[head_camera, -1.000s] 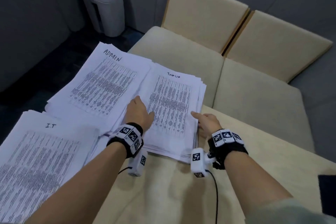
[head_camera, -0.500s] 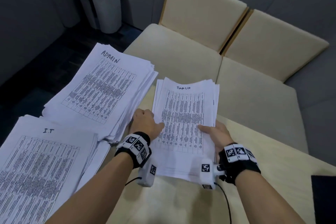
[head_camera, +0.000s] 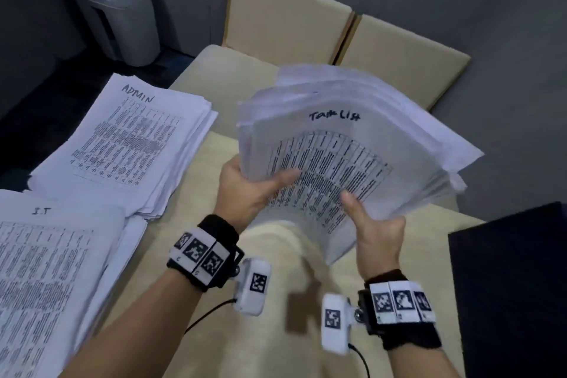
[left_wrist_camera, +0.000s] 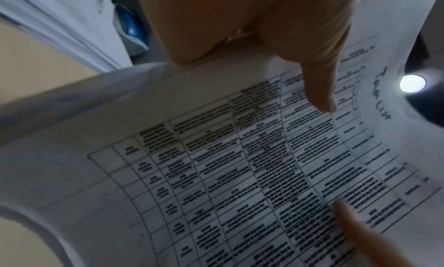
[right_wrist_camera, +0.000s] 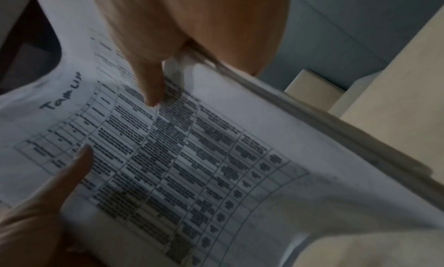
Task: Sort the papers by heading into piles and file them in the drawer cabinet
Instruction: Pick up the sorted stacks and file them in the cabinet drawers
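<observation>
Holding the Task List stack [head_camera: 352,144] clear of the table [head_camera: 276,331] with both hands: left hand [head_camera: 245,190] grips the left edge, thumb across the top sheet and fingers hidden under it; right hand [head_camera: 377,230] clamps the near right edge, thumb on top, fingers underneath. Sheets fan out at the far end and the stack bows in the middle, so alignment is poor. My read: square it before filing, tap the near edge on the table, keep thumbs pressing down, then carry it level. Risk is loose sheets sliding off the far right corner. IT pile [head_camera: 46,270] lies near left, ADMIN pile [head_camera: 129,147] further left. Beyond the table are tan seat cushions [head_camera: 399,49] and a grey bin [head_camera: 116,6]. Drawer cabinet isn't in view.
</observation>
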`<move>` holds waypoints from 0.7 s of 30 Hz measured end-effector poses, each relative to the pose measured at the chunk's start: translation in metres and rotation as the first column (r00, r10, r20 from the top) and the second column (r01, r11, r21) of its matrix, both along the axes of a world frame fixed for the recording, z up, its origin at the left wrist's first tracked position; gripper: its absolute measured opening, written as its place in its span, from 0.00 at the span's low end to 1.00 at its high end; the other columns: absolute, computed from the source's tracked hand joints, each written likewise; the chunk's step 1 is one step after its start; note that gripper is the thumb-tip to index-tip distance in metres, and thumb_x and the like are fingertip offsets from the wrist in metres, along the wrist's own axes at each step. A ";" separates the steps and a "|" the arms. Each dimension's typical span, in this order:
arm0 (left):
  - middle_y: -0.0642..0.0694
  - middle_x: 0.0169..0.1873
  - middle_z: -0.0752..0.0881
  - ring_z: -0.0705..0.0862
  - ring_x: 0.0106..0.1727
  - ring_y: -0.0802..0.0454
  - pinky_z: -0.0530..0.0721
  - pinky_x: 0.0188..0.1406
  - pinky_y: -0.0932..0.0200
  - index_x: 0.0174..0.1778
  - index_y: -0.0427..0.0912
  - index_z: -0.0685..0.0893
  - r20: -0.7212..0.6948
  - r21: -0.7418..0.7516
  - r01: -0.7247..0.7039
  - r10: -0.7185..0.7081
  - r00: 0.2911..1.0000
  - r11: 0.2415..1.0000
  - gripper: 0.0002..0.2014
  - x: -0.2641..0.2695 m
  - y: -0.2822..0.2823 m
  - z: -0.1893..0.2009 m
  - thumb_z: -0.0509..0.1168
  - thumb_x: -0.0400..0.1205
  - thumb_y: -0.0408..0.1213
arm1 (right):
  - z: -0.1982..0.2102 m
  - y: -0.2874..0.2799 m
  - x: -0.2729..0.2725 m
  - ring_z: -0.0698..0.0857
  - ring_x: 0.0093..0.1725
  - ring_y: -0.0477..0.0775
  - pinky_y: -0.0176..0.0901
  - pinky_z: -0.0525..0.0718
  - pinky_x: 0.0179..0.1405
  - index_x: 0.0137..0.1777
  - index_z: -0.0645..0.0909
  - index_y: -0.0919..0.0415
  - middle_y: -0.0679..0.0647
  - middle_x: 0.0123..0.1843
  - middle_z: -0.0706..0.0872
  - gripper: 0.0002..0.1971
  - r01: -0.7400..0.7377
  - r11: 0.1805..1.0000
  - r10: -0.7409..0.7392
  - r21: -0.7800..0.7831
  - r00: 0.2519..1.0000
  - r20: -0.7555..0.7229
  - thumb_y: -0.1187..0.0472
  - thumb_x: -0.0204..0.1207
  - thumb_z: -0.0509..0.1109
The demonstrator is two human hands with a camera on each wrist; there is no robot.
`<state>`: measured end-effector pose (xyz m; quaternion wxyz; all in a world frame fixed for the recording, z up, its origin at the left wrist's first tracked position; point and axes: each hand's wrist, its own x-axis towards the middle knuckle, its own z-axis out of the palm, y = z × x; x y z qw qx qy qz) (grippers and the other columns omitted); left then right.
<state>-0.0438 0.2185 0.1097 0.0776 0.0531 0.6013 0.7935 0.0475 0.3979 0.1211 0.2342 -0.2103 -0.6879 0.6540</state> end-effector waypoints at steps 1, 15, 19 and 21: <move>0.42 0.45 0.91 0.91 0.47 0.49 0.88 0.42 0.61 0.52 0.38 0.87 -0.029 -0.002 -0.016 0.016 0.999 1.000 0.21 0.002 0.000 0.001 0.80 0.64 0.36 | -0.001 -0.003 0.003 0.88 0.37 0.38 0.33 0.85 0.40 0.44 0.83 0.61 0.44 0.36 0.89 0.10 -0.005 1.000 0.005 -0.003 1.000 -0.022 0.68 0.68 0.80; 0.49 0.40 0.93 0.92 0.44 0.49 0.90 0.41 0.56 0.44 0.43 0.90 0.017 -0.047 0.105 -0.105 0.994 0.993 0.09 0.002 0.010 -0.020 0.78 0.70 0.32 | -0.043 0.024 0.035 0.91 0.52 0.47 0.39 0.88 0.51 0.56 0.86 0.61 0.54 0.53 0.92 0.15 -0.038 0.999 0.045 -0.034 0.974 0.221 0.71 0.70 0.80; 0.42 0.47 0.92 0.91 0.51 0.43 0.88 0.55 0.47 0.50 0.40 0.89 0.086 0.119 0.065 -0.075 0.993 0.991 0.13 0.024 0.024 -0.014 0.78 0.70 0.32 | -0.047 0.048 0.088 0.91 0.55 0.57 0.51 0.88 0.57 0.59 0.86 0.61 0.56 0.53 0.93 0.23 0.036 0.994 -0.003 -0.102 0.951 0.310 0.57 0.64 0.84; 0.41 0.51 0.91 0.89 0.56 0.43 0.84 0.64 0.44 0.55 0.39 0.88 0.154 0.246 0.020 -0.059 0.986 0.969 0.17 0.042 0.036 -0.015 0.78 0.71 0.31 | -0.052 0.059 0.126 0.90 0.59 0.59 0.50 0.87 0.56 0.64 0.84 0.62 0.57 0.56 0.92 0.28 0.132 0.944 -0.043 -0.301 0.957 0.286 0.53 0.64 0.82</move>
